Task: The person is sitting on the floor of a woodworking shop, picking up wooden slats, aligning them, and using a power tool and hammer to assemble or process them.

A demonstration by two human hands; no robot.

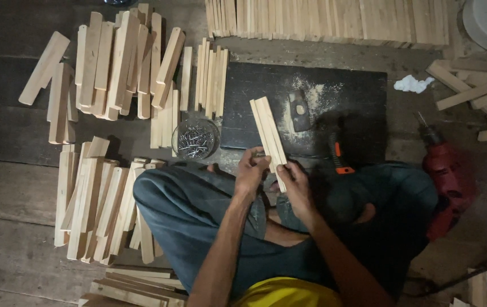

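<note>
I sit cross-legged on a wooden floor. My left hand [252, 173] and my right hand [296, 185] both grip the lower end of a pair of pale wooden slats [268, 132] held side by side, tilted up and to the left. The slats stick out over a dark work board [357, 94] dusted with sawdust. A hammer [300, 111] lies on that board, its orange-and-black handle [339, 154] near my right knee.
A round glass bowl of nails [195, 139] stands left of the board. Piles of cut slats [118, 62] lie at upper left, and more slats [98, 199] at left. A row of slats [328, 20] runs along the top. A red power drill [445, 170] lies right.
</note>
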